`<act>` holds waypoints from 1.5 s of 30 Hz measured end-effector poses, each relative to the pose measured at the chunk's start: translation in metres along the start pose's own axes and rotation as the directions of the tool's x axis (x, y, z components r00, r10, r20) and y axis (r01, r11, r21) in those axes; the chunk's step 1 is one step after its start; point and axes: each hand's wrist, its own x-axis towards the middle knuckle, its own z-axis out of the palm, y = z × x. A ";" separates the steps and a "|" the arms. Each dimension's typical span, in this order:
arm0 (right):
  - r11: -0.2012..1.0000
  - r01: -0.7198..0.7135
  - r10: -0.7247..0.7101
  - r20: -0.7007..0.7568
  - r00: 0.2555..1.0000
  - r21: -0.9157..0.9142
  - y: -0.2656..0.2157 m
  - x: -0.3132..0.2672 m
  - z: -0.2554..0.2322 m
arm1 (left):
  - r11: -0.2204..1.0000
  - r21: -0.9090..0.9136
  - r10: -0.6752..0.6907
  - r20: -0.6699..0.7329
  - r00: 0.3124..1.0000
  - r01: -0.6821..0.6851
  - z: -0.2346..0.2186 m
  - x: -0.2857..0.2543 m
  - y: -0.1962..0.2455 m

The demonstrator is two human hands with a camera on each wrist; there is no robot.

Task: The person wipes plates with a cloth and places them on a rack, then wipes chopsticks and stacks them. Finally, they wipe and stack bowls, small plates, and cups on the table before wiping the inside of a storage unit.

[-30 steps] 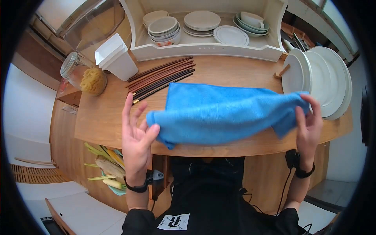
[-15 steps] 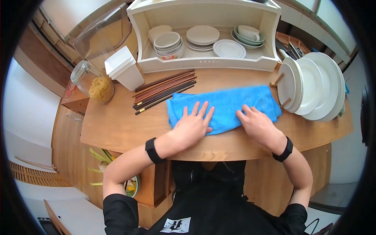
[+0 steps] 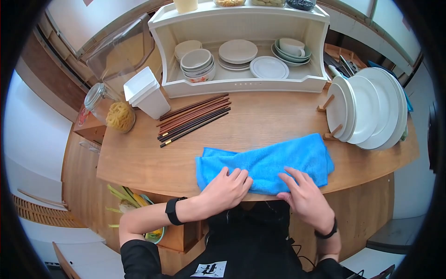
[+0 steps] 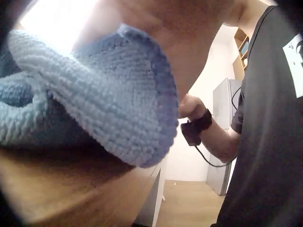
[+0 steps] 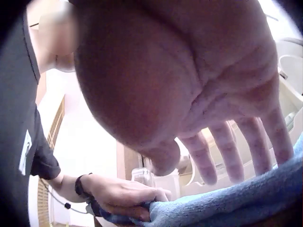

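A folded blue towel (image 3: 290,160) lies along the front edge of the wooden table, its thick nubby weave showing in the left wrist view. My left hand (image 3: 226,188) has its fingers curled at the towel's near side. Seen from the right wrist, that left hand (image 5: 125,196) pinches the towel's edge. My right hand (image 3: 304,197) is over the towel's near right part, its fingers extended and loosely bent. In the right wrist view those fingertips (image 5: 262,163) reach down to the cloth, with the thumb apart from them.
Chopsticks (image 3: 195,118) lie behind the towel, beside a white container (image 3: 148,95) and a pasta jar (image 3: 118,114). White plates (image 3: 367,109) stand in a wooden rack at right. A white shelf (image 3: 241,86) with bowls and plates stands at the back.
The towel was held up and spread between both hands, then lay flat under them. It has since been drawn toward the front edge, and the left fingers have curled.
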 end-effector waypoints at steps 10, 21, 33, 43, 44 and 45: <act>0.971 -0.118 0.076 -0.199 0.977 -0.206 -0.023 0.008 0.066 | 0.989 -0.090 -0.116 0.009 0.993 0.116 -0.008 -0.007 0.013; 0.981 -0.139 0.093 -0.301 0.949 -0.135 -0.009 0.004 0.057 | 0.882 -0.232 -0.446 -0.125 0.886 0.411 0.000 -0.052 0.003; 0.989 -0.132 0.108 -0.297 0.949 -0.061 0.000 0.000 0.036 | 0.775 -0.300 -0.618 -0.176 0.766 0.556 0.000 -0.027 0.028; 0.977 -0.178 0.153 -0.198 0.968 -0.115 -0.008 0.000 0.044 | 0.622 -0.599 -0.733 -0.221 0.643 0.504 0.016 -0.032 0.033; 0.966 -0.200 0.167 -0.197 0.966 -0.161 -0.011 0.002 0.048 | 0.613 -0.606 -0.741 -0.218 0.634 0.508 0.016 -0.034 0.031; 0.953 -0.222 0.182 -0.198 0.963 -0.206 -0.013 0.004 0.051 | 0.605 -0.612 -0.748 -0.217 0.627 0.510 0.015 -0.034 0.028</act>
